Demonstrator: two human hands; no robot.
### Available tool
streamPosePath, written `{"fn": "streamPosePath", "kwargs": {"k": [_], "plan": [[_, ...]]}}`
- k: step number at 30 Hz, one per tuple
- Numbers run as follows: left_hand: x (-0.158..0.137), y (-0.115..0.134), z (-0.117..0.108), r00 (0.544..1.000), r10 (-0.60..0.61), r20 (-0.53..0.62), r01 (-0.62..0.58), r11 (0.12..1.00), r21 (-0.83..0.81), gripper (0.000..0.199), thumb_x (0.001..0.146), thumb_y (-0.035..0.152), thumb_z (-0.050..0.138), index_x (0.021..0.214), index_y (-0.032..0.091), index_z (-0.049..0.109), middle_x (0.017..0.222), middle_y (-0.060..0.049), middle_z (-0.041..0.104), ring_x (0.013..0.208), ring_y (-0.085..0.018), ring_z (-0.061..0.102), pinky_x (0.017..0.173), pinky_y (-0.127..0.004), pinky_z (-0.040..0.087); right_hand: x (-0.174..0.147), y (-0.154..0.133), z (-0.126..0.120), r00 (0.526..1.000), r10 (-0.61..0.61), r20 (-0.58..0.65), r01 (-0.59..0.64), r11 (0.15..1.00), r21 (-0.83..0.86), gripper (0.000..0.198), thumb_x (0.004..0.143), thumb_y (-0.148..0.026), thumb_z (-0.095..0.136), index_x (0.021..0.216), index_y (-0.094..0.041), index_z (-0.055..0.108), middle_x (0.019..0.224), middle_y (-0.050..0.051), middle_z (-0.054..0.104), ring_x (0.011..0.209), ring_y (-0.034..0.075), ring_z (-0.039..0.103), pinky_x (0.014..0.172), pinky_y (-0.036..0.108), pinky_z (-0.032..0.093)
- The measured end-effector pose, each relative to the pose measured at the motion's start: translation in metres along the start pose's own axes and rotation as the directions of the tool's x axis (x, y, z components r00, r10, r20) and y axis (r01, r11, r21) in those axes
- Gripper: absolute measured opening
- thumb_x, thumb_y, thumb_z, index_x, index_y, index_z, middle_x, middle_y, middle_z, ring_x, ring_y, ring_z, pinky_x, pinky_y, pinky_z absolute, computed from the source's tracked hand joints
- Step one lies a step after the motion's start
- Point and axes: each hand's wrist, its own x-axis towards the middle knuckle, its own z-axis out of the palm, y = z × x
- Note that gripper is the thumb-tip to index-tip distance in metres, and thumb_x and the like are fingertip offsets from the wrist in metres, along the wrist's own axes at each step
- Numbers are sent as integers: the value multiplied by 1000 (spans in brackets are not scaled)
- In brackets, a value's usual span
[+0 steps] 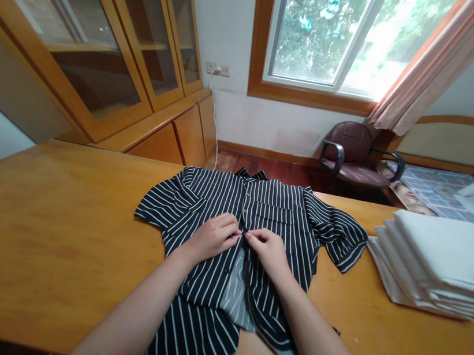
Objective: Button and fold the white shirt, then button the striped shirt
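A black shirt with white stripes [212,197] lies front side up on the wooden table [58,235], its collar toward the far edge and its short sleeves spread. My left hand [217,236] pinches the front edge of the shirt at mid-chest. Right beside it, my right hand [269,248] pinches the opposite front edge, and the fingertips of both hands nearly meet. Above them the front is closed, with small buttons showing; below, it falls open on the grey inner side. Whatever button sits between the fingers is hidden.
A stack of folded white cloth or paper [440,256] stands on the table at the right. Behind the table are a maroon armchair [349,151], a bed [432,186] and a window. A glass-doored cabinet [160,100] lines the left wall.
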Motion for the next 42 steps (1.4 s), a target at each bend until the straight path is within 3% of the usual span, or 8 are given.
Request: {"fn": "streamPosePath", "kwargs": {"k": [21,27,37,42], "plan": [[0,1,0,998,50,40,-52,996,66,23,99,24,46,87,18,63,92,-6,60,89,-18,56,80,-32,49,-3,-3,2,999,-48,-8,48,997,-53,15,84,-29,64,80,-21,77,82,4,75,79,20,68,76,31,50],[1,0,1,999,37,33,-40,997,69,22,99,24,47,85,18,62,90,-5,59,88,-18,56,78,-30,48,-4,-6,1,995,-100,-21,97,989,-109,32,91,-33,55,66,-20,70,68,2,67,67,18,62,65,27,44],[0,-1,1,1000,-17,18,17,1000,-12,11,97,23,54,100,20,64,98,-5,62,97,-20,59,85,-33,49,-6,-6,1,989,-145,-3,144,982,-124,24,91,-26,56,78,-20,75,74,3,69,75,18,65,72,28,46],[0,-2,1,999,-34,25,34,999,-18,17,96,24,57,112,21,62,101,-5,64,98,-20,60,85,-34,51,-6,-4,3,985,-173,-7,170,975,-145,22,91,-22,57,80,-20,76,76,3,70,75,17,65,73,28,46]]}}
